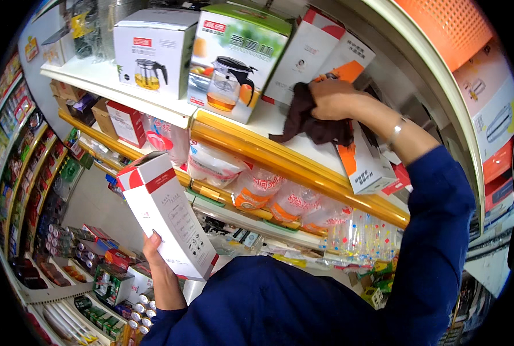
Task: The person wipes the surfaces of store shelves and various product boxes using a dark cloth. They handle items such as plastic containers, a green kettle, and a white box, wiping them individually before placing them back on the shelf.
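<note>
My left hand (155, 251) holds a tall white and red cardboard box (170, 216) in front of my body, tilted, its thumb on the printed side. Up on the white shelf, my right hand (332, 99) grips a dark brown cloth (302, 114). The cloth hangs down to the shelf surface. Right beside it a white and orange box (365, 168) leans at a slant, partly covered by my hand and wrist. Behind the cloth stands another white and red box (304, 56). A green-topped box with a teapot picture (235, 65) is to the left.
A white teapot box (153, 56) stands farther left on the shelf. The shelf's front has a yellow edge strip (274, 160). Bagged plastic cups (257, 186) fill the level below. An orange perforated basket (447, 30) sits upper right. Drink cans (142, 313) are at lower left.
</note>
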A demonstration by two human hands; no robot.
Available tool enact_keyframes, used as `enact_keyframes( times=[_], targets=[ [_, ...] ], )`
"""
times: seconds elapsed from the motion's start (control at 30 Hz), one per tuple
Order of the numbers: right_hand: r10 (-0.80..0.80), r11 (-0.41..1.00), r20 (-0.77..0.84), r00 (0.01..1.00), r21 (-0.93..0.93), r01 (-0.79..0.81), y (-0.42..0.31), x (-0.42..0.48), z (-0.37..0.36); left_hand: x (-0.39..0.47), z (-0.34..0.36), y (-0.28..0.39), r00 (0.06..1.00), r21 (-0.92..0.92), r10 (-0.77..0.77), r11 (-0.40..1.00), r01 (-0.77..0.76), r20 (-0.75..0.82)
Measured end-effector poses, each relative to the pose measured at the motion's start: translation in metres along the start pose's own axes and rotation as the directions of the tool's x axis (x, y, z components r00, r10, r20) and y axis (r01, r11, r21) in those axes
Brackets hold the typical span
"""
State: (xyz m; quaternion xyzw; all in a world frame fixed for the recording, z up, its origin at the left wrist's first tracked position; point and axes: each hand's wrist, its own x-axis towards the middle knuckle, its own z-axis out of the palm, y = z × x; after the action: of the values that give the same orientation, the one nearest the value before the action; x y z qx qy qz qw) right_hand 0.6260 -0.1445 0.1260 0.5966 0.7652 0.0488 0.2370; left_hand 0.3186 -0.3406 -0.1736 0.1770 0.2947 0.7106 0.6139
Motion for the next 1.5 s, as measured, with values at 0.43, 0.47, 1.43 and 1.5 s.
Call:
enact_keyframes(
  times=[0.43,0.47,1.43,1.5],
  targets=[
    [-0.198,0.980,0.397,0.896,0.102,0.171,-0.018,-0.034,-0.008,0.000,-0.005,-0.001,1.000,0.026,0.010,1.000,-0.010,0.028],
    [-0.276,0.955,0.251,0.928,0.179,0.236,-0.016,-0.035,-0.011,-0.001,-0.004,0.000,0.999,0.023,0.015,1.000,-0.016,0.031],
    [0.063,0.982,-0.773,0.632,0.162,0.100,0.088,-0.053,-0.019,-0.027,-0.005,-0.015,0.993,0.143,0.090,0.985,-0.099,0.072],
    [0.103,0.966,-0.703,0.703,0.240,0.100,0.103,-0.040,-0.025,-0.030,-0.008,-0.015,0.993,0.119,0.100,0.987,-0.107,0.067]
  ],
)
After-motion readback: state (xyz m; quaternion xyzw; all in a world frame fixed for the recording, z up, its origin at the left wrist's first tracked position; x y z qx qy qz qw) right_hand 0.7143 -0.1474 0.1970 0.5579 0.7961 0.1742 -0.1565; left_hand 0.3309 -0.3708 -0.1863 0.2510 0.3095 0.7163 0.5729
